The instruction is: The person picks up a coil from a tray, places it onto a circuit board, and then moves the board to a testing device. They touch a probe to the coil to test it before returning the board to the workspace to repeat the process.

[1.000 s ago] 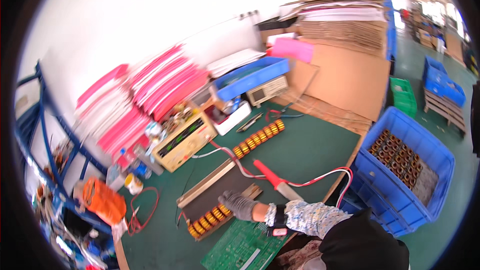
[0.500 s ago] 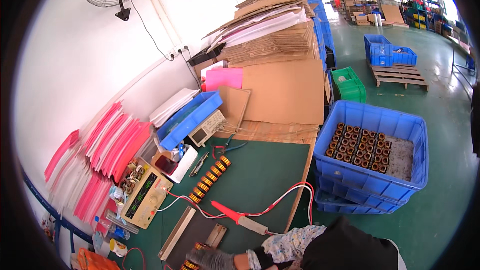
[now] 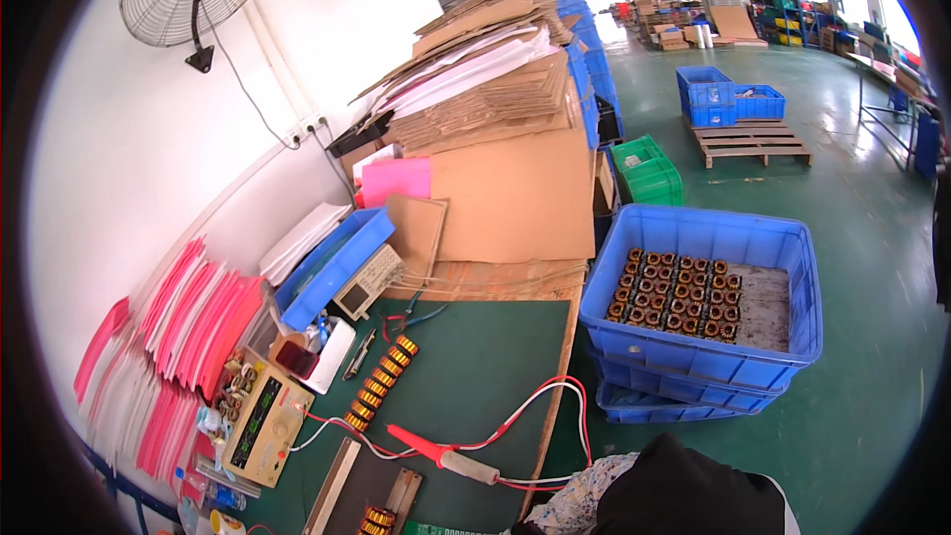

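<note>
Beside wooden strip [image 3: 403, 493], gold-wound coils [image 3: 376, 517], dark-banded, in row; fingers out of view, cannot tell grip.

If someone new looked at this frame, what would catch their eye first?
Probably the large blue crate on the right, holding rows of copper-coloured coils. Next, perhaps, the tall cardboard stack at the back, and the red-and-pale tool lying on the green bench top near the bottom centre.

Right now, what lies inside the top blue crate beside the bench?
The blue crate holds rows of copper-wound toroidal coils beside a grey surface. What lies beneath the coils is covered.
</note>
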Demonstrator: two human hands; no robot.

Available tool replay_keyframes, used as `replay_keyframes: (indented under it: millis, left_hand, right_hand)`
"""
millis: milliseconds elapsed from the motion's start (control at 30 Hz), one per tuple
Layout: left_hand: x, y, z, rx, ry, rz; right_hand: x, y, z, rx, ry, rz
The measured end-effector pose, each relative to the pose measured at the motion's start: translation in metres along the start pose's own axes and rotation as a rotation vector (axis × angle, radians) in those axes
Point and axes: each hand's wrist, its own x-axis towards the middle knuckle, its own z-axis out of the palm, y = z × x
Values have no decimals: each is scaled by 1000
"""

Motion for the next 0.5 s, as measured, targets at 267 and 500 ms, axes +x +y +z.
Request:
replay_keyframes:
  millis: [267,500]
  left_hand:
    - [38,-30,-29,514,130,418]
    - [24,-48,-13,517,324,371]
  right_hand:
    - [0,0,-12,276,-244,91]
    - [79,93,47,-521,395,-143]
